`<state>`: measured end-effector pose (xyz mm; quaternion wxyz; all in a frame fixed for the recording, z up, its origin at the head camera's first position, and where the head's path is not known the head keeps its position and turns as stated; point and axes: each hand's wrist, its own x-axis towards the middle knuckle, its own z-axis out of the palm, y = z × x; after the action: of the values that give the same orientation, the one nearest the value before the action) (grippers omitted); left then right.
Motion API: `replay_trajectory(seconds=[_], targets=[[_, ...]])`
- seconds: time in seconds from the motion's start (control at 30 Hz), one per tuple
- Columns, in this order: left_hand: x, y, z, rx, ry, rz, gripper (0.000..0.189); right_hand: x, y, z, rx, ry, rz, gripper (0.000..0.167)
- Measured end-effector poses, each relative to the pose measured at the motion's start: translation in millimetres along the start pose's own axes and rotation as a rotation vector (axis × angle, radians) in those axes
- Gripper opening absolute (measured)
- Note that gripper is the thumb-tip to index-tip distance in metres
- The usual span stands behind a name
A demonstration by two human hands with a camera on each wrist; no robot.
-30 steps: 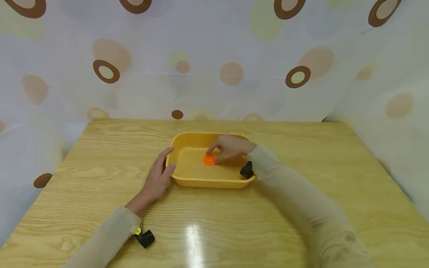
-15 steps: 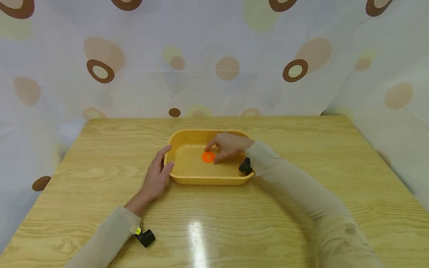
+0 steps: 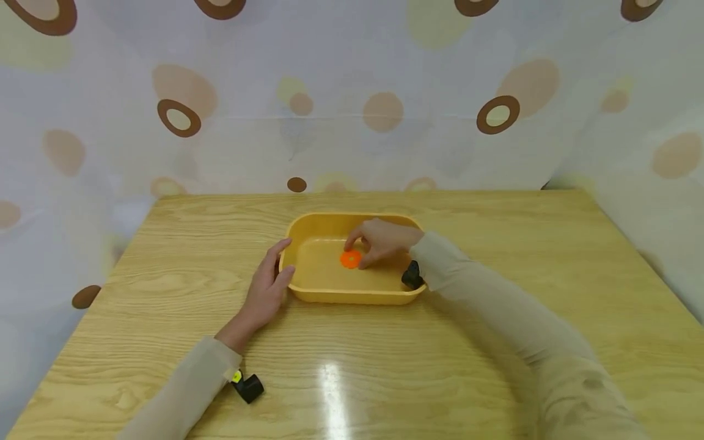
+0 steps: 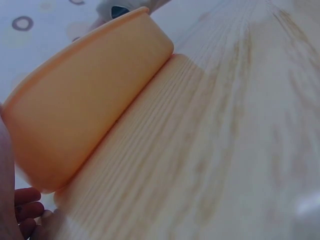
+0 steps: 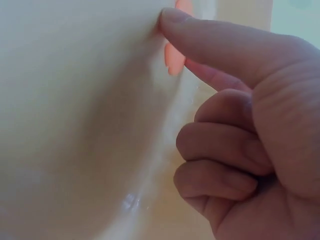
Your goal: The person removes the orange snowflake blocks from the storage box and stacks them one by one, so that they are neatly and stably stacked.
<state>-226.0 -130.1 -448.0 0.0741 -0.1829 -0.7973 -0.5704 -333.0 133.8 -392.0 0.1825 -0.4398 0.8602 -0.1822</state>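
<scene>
A shallow yellow plastic basin stands on the wooden table. My left hand holds its left end, thumb over the rim and fingers along the outer wall; the left wrist view shows curled fingers at the basin's lower corner. Inside, a small flat orange disc with a scalloped edge and a central hole lies on the floor. My right hand reaches in from the right and pinches the disc between thumb and index finger. In the right wrist view the other fingers are curled into the palm.
Black wrist-camera mounts show at the right wrist, over the basin's right front corner, and at the left wrist, low over the table. A patterned cloth hangs behind the table and along its sides.
The head view has shifted slightly, so everything sits a little further right in it. Both hands, the basin and the disc keep nearly the same places relative to each other.
</scene>
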Motion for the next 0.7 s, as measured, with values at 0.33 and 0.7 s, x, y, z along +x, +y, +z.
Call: replay_trajectory(seconds=[0.33,0.7], targets=[[3.3,-0.4,5.5,0.053,-0.031,0.015,0.048,-12.3,0,6,0.087,-0.039,0.119,0.036],[6.2,-0.8,5.7,0.014,-0.059,0.03,0.048,-14.0,-1,5,0.124,-0.04,0.132,0.036]])
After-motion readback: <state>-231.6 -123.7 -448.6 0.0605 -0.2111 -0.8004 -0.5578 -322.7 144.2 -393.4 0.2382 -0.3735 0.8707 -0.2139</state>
